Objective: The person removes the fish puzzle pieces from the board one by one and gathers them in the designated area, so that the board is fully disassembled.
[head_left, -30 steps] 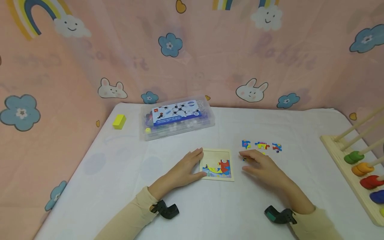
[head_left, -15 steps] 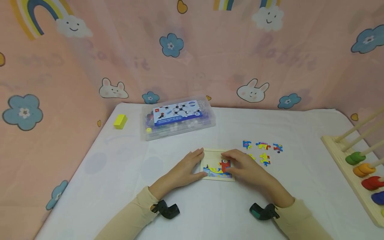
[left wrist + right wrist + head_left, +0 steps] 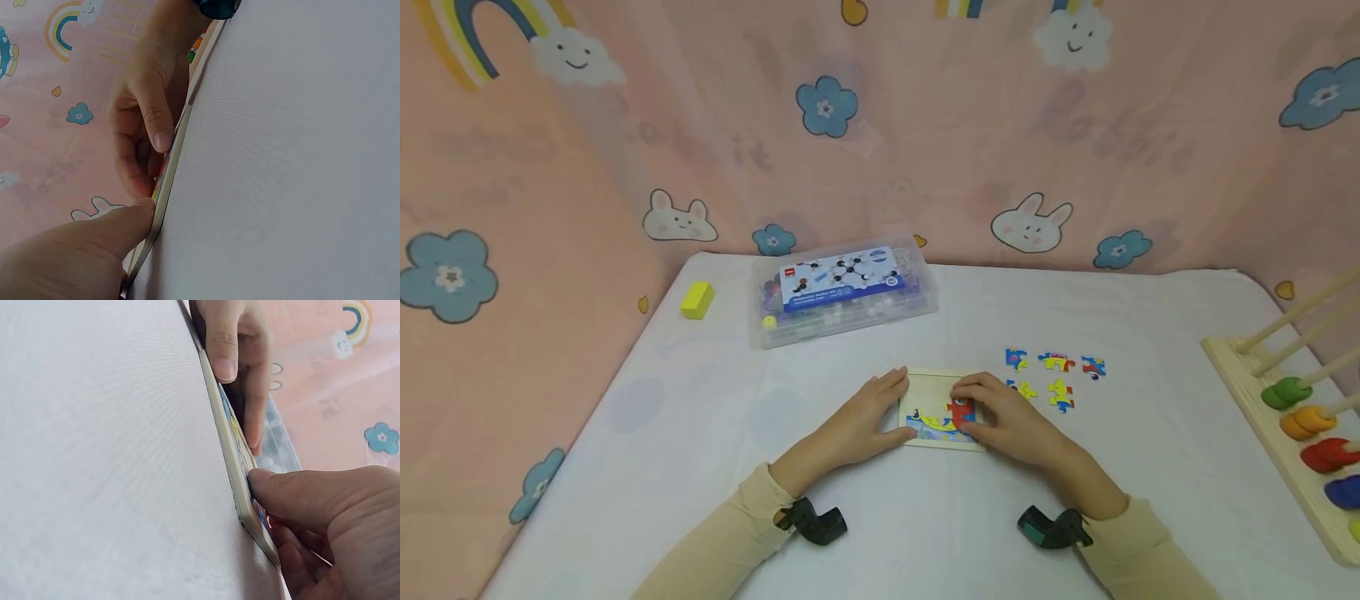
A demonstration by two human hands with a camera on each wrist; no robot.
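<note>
A small wooden puzzle tray (image 3: 942, 446) lies on the white table, its lower part filled with blue, yellow and red pieces. My left hand (image 3: 867, 423) rests along the tray's left rim, fingertips at the top corner and thumb at the bottom. Over the tray's right side, my right hand (image 3: 1017, 423) has its thumb and curled fingers at either side of a red puzzle piece (image 3: 959, 412). In the right wrist view the thumb of that hand (image 3: 300, 494) lies over the tray's edge. Several loose puzzle pieces (image 3: 1056, 362) lie to the right, beyond the right hand.
A clear plastic box with a molecular model kit label (image 3: 844, 325) stands at the back. A yellow block (image 3: 697, 300) lies at the back left. On the right is a wooden stand with pegs and coloured rings (image 3: 1285, 450). A pink printed cloth (image 3: 895, 150) hangs behind.
My right hand has moved left from the loose pieces onto the tray's right side, uncovering the lower loose pieces. The left hand keeps its place on the rim.
</note>
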